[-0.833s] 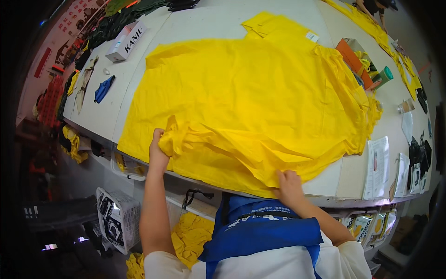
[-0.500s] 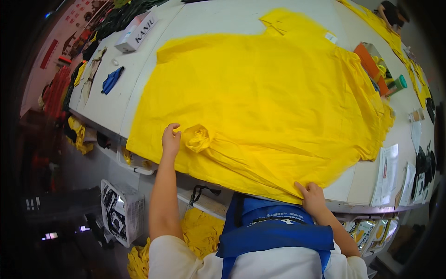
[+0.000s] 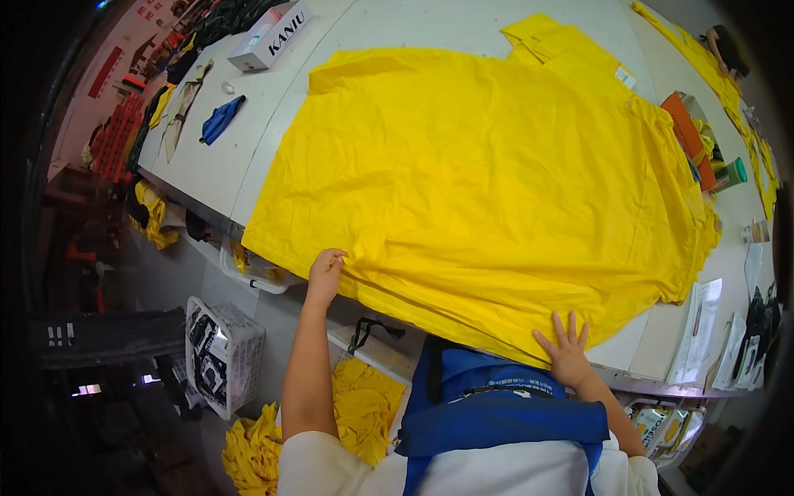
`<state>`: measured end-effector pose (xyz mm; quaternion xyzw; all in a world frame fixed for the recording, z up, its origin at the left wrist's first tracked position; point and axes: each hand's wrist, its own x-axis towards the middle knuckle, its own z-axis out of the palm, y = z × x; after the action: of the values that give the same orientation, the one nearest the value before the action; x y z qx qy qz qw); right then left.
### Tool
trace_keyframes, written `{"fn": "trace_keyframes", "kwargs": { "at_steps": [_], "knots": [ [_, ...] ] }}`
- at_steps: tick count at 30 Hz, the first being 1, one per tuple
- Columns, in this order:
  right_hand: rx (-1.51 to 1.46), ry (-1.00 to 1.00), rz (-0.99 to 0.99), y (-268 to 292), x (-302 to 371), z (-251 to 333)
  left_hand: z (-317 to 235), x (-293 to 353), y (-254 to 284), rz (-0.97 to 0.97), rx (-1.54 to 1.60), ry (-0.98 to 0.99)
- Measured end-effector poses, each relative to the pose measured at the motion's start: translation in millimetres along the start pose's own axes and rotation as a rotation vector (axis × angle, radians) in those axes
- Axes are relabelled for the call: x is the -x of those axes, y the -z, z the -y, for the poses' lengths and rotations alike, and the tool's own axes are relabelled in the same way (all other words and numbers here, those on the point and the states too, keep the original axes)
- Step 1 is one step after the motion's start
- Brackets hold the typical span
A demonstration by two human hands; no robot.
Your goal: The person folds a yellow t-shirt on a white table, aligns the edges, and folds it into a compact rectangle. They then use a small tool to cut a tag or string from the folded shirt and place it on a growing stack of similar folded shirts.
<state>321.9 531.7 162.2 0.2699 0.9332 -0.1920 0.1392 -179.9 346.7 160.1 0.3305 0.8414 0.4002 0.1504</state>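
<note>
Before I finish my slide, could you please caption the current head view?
Yellow garment spread across a white table, left hand at its near edge, right hand splayed over the fabric.

Soft, even light brightens the counter (image 3: 413,25) and yellow fabric (image 3: 480,165); the lower left is dim, fisheye distortion bends outlines, and the corners are black.

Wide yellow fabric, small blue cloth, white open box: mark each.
Wide yellow fabric (image 3: 475,178): head view, flat middle.
Small blue cloth (image 3: 222,121): head view, its middle.
White open box (image 3: 285,35): head view, lettered side.
</note>
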Motion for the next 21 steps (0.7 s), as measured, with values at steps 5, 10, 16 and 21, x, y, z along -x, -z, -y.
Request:
{"fn": "trace_keyframes", "kwargs": {
  "at_steps": [5, 10, 16, 21],
  "knots": [
    [-0.037, -0.042, 0.082, 14, -1, 6, -66, -18, -2, 0.211, 0.423, 0.252],
    [-0.046, -0.029, 0.093, 19, -5, 9, -84, -54, -18, 0.298, -0.181, 0.138],
    [-0.112, 0.026, 0.031, 22, 6, -10, -51, -46, -5, 0.187, 0.145, 0.004],
    [-0.356, -0.325, -0.78, 18, 29, -139, -25, -44, 5, 0.271, 0.015, -0.095]
  ]
}}
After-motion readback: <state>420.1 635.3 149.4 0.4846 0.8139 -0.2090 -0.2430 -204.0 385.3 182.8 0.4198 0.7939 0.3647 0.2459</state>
